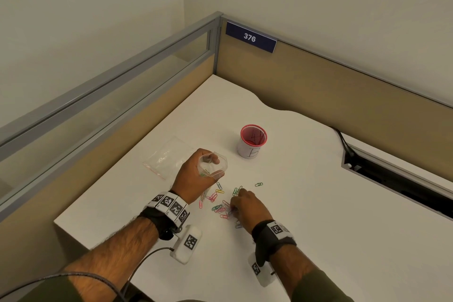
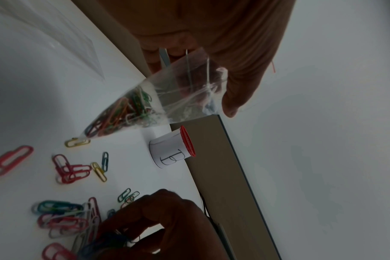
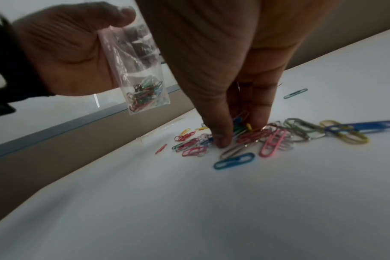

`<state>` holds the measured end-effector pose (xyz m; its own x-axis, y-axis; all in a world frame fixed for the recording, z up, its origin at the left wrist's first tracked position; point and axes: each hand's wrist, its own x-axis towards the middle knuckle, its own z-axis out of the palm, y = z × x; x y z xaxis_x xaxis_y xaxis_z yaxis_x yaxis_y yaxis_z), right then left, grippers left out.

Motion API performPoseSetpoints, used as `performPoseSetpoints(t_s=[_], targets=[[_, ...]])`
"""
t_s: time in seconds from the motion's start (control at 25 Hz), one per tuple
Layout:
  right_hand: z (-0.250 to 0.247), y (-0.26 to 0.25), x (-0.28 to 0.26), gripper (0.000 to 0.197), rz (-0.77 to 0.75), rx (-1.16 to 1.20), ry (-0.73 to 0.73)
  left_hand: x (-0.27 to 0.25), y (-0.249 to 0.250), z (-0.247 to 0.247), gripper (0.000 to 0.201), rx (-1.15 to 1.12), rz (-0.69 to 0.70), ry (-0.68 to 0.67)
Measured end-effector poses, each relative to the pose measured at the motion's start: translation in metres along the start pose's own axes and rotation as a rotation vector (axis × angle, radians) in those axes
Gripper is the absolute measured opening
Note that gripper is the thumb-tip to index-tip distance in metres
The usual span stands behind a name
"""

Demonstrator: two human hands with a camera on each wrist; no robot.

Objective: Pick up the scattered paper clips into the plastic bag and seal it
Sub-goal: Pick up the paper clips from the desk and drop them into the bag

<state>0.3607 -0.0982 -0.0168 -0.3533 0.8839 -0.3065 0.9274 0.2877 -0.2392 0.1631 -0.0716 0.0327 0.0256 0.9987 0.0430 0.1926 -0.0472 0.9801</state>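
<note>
My left hand holds a small clear plastic bag just above the white desk, its mouth spread open between thumb and fingers. Several coloured paper clips fill the bag's bottom corner, also seen in the bag from the right wrist. To the right, my right hand reaches down into the scattered paper clips. Its thumb and fingertips pinch a few clips out of the pile. A lone green clip lies farther right.
A red mesh cup with a white label marked B stands behind the clips. A second, flat plastic bag lies to the left of my left hand. Partition walls close the desk's back and left; a cable slot runs along the right.
</note>
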Motion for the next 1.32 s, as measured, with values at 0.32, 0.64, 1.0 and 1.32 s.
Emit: performPoseSetpoints(t_s=[0.32,0.64,1.0,1.32], targets=[[-0.017,0.012,0.002,0.017,0.198,0.182,0.08,0.0,0.001,-0.003,0.035,0.031,-0.003,0.002],[-0.129,-0.029,-0.019,0.013,0.056,0.655,0.401,-0.002,-0.004,0.004,0.036,0.063,-0.014,-0.018],[-0.149,-0.073,-0.011,0.019,-0.141,0.382,0.295,-0.003,-0.002,0.011,0.037,0.109,0.031,-0.072],[-0.101,0.038,0.021,0.032,0.272,0.251,0.234,-0.004,-0.002,-0.013,0.035,0.06,-0.004,-0.015]])
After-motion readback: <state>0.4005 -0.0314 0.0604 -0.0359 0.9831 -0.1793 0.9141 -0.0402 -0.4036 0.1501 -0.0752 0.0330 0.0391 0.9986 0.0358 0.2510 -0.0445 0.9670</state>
